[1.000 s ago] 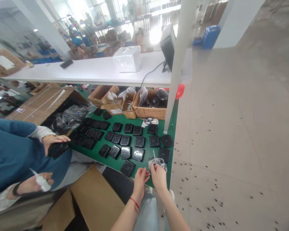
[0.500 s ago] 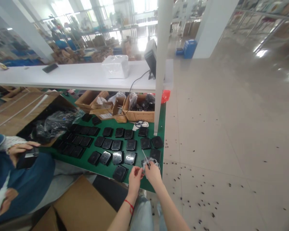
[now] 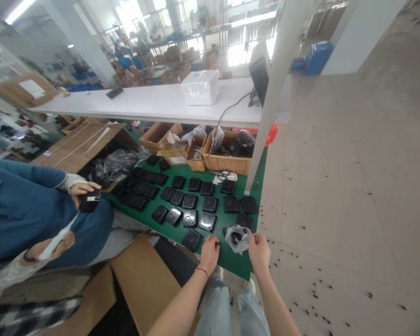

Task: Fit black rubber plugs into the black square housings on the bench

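Note:
My left hand [image 3: 210,254] is closed in a pinch over the green mat's front part, with a small dark piece [image 3: 217,242] at its fingertips, too small to name. To its right lies a clear plastic bag [image 3: 238,239] holding small black parts. The fingers of my right hand [image 3: 259,252] are pinched at the right rim of this bag. Closest to my left hand is a square black plastic housing [image 3: 192,239], lying flat. Several similar black housings [image 3: 209,204] lie in rows behind it.
A co-worker's hands at left hold a black housing [image 3: 90,203] and a white pen-like tool [image 3: 58,240]. Cardboard boxes [image 3: 227,164] and scissors [image 3: 224,175] stand behind the rows. A white post [image 3: 266,126] rises at right. Small black bits lie on the floor [image 3: 315,294].
The view has swung left. My hands have moved apart, the right one to the bag's right rim. The thin rod near my right hand no longer shows. The co-worker's tool has met the housing.

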A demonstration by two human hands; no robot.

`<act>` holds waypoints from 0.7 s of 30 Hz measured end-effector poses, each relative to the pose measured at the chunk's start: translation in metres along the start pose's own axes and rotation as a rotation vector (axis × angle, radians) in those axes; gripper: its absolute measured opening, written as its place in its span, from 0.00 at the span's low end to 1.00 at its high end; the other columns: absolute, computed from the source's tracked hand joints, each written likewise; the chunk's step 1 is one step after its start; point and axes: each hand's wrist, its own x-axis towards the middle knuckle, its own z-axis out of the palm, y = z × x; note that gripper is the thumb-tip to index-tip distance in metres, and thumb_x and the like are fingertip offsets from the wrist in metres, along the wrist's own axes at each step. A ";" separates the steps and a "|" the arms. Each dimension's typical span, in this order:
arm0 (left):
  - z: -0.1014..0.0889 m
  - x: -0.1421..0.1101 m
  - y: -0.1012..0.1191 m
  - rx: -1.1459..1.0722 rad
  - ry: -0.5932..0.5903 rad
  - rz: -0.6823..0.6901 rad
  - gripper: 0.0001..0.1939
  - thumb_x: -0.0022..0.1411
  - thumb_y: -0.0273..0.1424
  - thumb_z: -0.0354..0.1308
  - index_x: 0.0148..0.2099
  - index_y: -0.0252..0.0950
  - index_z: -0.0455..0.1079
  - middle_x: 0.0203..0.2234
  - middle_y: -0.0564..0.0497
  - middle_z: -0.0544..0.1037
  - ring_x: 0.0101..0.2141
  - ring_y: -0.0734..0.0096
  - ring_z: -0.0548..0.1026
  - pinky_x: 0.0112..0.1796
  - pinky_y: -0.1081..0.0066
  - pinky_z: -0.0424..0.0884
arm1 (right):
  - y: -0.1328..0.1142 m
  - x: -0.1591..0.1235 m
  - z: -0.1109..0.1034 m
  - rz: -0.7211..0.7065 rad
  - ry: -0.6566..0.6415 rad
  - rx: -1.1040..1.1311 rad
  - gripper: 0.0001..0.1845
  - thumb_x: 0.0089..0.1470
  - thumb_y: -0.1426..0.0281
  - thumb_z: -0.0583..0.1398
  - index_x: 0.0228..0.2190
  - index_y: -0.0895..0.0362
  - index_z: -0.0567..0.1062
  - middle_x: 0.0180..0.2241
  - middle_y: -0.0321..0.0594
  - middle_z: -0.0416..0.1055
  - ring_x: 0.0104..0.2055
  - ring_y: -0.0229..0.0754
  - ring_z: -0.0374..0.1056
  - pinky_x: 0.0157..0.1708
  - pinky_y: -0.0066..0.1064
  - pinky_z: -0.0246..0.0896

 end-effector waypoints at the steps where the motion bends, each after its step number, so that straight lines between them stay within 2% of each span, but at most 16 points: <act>1: 0.004 0.002 0.000 0.045 -0.034 0.007 0.10 0.56 0.18 0.53 0.37 0.36 0.71 0.41 0.47 0.72 0.38 0.68 0.74 0.47 0.67 0.67 | 0.005 0.006 -0.002 0.028 0.022 0.004 0.18 0.59 0.58 0.48 0.38 0.57 0.70 0.35 0.48 0.77 0.37 0.48 0.73 0.36 0.32 0.63; 3: 0.013 0.009 0.001 0.122 -0.088 0.005 0.09 0.59 0.20 0.53 0.39 0.35 0.72 0.46 0.44 0.71 0.39 0.66 0.75 0.47 0.66 0.68 | 0.013 0.023 -0.006 0.079 0.034 0.002 0.17 0.58 0.59 0.49 0.37 0.59 0.70 0.36 0.51 0.77 0.38 0.49 0.73 0.36 0.34 0.63; 6: 0.026 0.021 0.002 0.188 -0.108 -0.020 0.11 0.61 0.20 0.50 0.41 0.33 0.71 0.48 0.40 0.70 0.42 0.63 0.76 0.47 0.65 0.68 | 0.015 0.055 -0.011 0.095 -0.026 -0.019 0.13 0.54 0.64 0.54 0.35 0.60 0.71 0.32 0.49 0.76 0.35 0.49 0.73 0.34 0.34 0.63; 10: 0.034 0.027 0.001 0.192 -0.061 -0.060 0.20 0.57 0.17 0.51 0.51 0.31 0.68 0.52 0.37 0.69 0.45 0.63 0.76 0.48 0.68 0.69 | -0.007 0.102 0.001 -0.042 -0.141 -0.026 0.05 0.53 0.70 0.59 0.32 0.59 0.74 0.34 0.46 0.76 0.40 0.45 0.72 0.42 0.35 0.63; 12: 0.030 0.019 0.000 0.169 -0.032 -0.062 0.22 0.56 0.17 0.52 0.54 0.32 0.66 0.53 0.38 0.68 0.43 0.65 0.76 0.47 0.68 0.70 | -0.025 0.121 0.014 -0.126 -0.189 -0.012 0.07 0.56 0.68 0.60 0.34 0.59 0.75 0.37 0.43 0.76 0.41 0.43 0.72 0.46 0.37 0.64; 14: 0.022 0.005 -0.003 0.132 -0.007 -0.047 0.19 0.58 0.19 0.51 0.52 0.33 0.67 0.51 0.40 0.70 0.38 0.69 0.77 0.46 0.68 0.71 | -0.042 0.135 0.028 -0.202 -0.222 0.013 0.10 0.58 0.65 0.61 0.36 0.59 0.75 0.38 0.40 0.75 0.41 0.41 0.71 0.46 0.40 0.66; 16: 0.011 -0.014 -0.008 0.091 0.009 -0.026 0.16 0.61 0.24 0.49 0.51 0.34 0.66 0.46 0.42 0.72 0.35 0.70 0.76 0.43 0.68 0.73 | -0.050 0.141 0.038 -0.268 -0.213 0.053 0.09 0.58 0.67 0.60 0.38 0.59 0.76 0.40 0.41 0.76 0.43 0.41 0.71 0.48 0.39 0.66; 18: 0.000 -0.036 -0.018 0.049 0.042 -0.012 0.16 0.63 0.32 0.47 0.50 0.33 0.67 0.44 0.42 0.73 0.36 0.68 0.76 0.41 0.66 0.75 | -0.043 0.137 0.043 -0.310 -0.140 0.102 0.13 0.61 0.70 0.55 0.44 0.58 0.75 0.46 0.45 0.75 0.49 0.41 0.70 0.52 0.36 0.64; 19: -0.005 -0.047 -0.025 -0.005 0.098 -0.013 0.17 0.62 0.37 0.47 0.48 0.33 0.68 0.42 0.42 0.74 0.35 0.65 0.77 0.40 0.64 0.75 | -0.032 0.131 0.042 -0.316 -0.087 0.123 0.16 0.62 0.70 0.51 0.47 0.57 0.74 0.49 0.46 0.73 0.52 0.41 0.69 0.53 0.34 0.63; 21: -0.011 -0.067 -0.043 -0.068 0.181 -0.042 0.22 0.59 0.46 0.49 0.45 0.35 0.70 0.40 0.42 0.76 0.36 0.60 0.77 0.40 0.60 0.76 | 0.008 0.109 0.035 -0.290 0.015 0.146 0.21 0.63 0.70 0.47 0.53 0.56 0.70 0.54 0.48 0.70 0.54 0.41 0.67 0.54 0.33 0.63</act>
